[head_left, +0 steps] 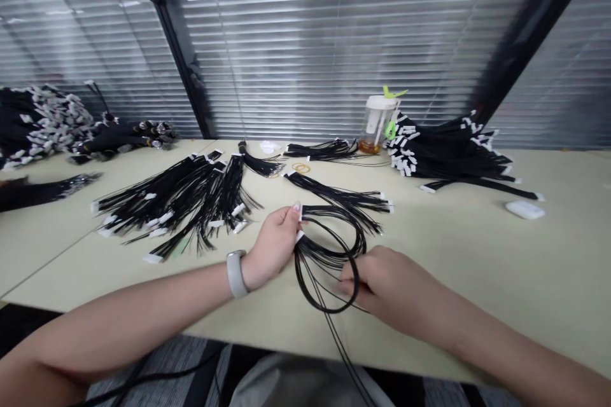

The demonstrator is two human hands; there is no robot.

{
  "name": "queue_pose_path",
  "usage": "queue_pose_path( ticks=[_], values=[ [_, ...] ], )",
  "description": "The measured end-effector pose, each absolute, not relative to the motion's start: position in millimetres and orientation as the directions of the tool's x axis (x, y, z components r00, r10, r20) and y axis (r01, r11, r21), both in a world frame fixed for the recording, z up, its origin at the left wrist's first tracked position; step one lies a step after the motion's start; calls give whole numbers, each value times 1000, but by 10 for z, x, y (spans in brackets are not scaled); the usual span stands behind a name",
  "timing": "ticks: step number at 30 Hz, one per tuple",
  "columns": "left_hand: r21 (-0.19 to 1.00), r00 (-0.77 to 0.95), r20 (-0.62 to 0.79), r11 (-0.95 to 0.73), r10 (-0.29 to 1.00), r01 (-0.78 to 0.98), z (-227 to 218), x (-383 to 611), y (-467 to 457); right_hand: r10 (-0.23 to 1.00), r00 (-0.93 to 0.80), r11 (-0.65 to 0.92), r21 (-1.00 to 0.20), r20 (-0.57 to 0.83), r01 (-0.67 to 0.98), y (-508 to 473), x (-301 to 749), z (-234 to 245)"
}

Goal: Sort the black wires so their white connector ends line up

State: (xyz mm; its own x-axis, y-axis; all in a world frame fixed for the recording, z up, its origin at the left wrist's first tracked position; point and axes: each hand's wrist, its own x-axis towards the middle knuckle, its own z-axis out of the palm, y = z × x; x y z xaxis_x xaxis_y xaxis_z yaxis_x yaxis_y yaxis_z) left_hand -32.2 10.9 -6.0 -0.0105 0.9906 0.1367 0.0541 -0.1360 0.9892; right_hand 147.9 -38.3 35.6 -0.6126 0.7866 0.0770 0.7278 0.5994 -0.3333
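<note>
A bundle of thin black cables [334, 248] is bent into a loop near the table's front edge. My left hand [273, 245], with a pale band on the wrist, pinches the bundle at the loop's upper left. My right hand [382, 283] is closed on the loop's lower right side. Loose cable ends hang from the loop over the table edge toward my lap. The bundle's far ends, with white tags, fan out on the table just beyond the loop.
Piles of black tagged cables lie at the left [181, 200], far left [42, 121] and back right [449, 152]. A clear bottle with a white lid [377, 124], rubber bands [300, 168] and a small white case [525, 209] rest on the pale table [477, 267].
</note>
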Motion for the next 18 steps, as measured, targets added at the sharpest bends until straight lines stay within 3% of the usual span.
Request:
queue_pose_path(
  ticks=[5,7,11,13,16,18],
  values=[
    [997,3,73,-73,997,-27,-34,-299,106,872,-464,486,-161,154,859,-334,1637,534],
    [999,-15,32,-33,999,-43,-19,-284,104,888,-381,428,-159,255,890,-306,1735,602],
    [999,-20,6,-6,1000,-43,-7,-269,104,790,-274,492,-299,548,818,-277,1821,647],
    [999,-7,11,-11,1000,-46,-10,-275,103,746,-250,554,-367,617,747,-298,1791,653],
    [997,0,18,-18,1000,-80,-13,-283,103,772,-175,569,-540,611,620,-355,1728,682],
    [993,-3,21,-21,1000,-118,-6,-282,104,838,-124,516,-698,531,497,-377,1719,705]
  ],
)
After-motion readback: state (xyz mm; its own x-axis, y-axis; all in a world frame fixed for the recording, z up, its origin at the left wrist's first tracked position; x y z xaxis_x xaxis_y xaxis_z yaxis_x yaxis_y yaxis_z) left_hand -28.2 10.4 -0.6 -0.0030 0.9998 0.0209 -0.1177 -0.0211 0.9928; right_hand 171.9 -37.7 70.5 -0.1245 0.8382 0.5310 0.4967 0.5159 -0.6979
